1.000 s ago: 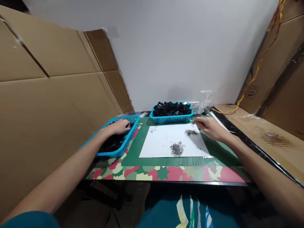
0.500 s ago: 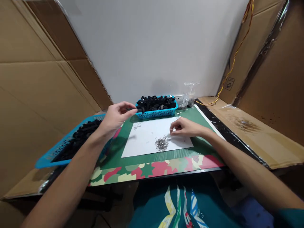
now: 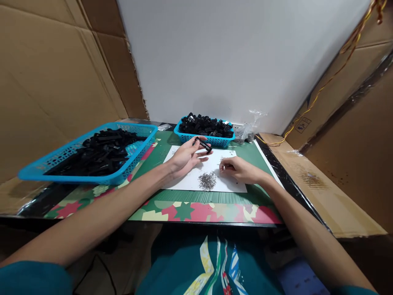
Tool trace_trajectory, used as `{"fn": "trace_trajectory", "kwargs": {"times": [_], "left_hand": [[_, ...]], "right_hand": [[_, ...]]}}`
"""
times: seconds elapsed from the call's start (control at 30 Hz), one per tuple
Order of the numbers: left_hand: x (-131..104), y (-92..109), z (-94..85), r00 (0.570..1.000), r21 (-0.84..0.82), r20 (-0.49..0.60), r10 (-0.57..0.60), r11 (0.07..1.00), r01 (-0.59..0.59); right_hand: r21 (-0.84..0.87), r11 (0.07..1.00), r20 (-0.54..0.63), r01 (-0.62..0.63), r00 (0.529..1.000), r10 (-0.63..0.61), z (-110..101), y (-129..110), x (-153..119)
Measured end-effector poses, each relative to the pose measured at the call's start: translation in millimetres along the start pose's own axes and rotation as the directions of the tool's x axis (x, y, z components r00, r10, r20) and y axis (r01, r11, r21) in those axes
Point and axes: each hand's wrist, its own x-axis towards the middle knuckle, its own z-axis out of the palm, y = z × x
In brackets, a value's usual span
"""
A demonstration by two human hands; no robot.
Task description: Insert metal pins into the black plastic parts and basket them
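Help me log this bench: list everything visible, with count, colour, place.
large basket: 1, blue, left
strips: many, black, large basket
small basket: 1, blue, back
pieces: many, black, small basket
sheet: 1, white, centre
metal bits: many, greyish, on sheet
black part: 1, black, above sheet
plastic: several, clear, back
cardboard: several, brown, sides
wires: several, yellowish, right
wall: 1, pale, behind
mat: 1, green, under sheet
cable: 1, black, lower left
unclear item: 1, blue, lower right
shirt: 1, teal, bottom
left hand: 1, bare, holding black part
right hand: 1, bare, over sheet
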Motion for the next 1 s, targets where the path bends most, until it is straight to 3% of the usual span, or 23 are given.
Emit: {"fn": "trace_trajectory", "kwargs": {"times": [0.13,0.3,0.47,1.0], "left_hand": [[-3.3,-4.9,5.9,0.999,-0.033,0.033,-0.034,0.999,0.035],[-9.6,-10.0,16.8,0.989,0.033,0.082,-0.124,0.992,0.121],[-13.0,-13.3,23.9,0.972,0.181,0.227,-0.058,0.983,0.017],[-11.6,-20.6,24.9,0.975,0.283,0.183,0.129,0.943,-0.178]], "right_hand": [[0.049,0.999,-0.120,-0.014,0.993,0.020,-6.2,-2.8,-4.5],[0.133,0.990,-0.326,0.053,0.946,-0.007,-7.4,-10.3,-7.0],[0.188,0.978,-0.418,0.090,0.909,-0.004,-0.9,-14.1,-6.9],[0.234,0.966,-0.505,0.113,0.863,0.022,9.7,-17.4,-1.0]]}}
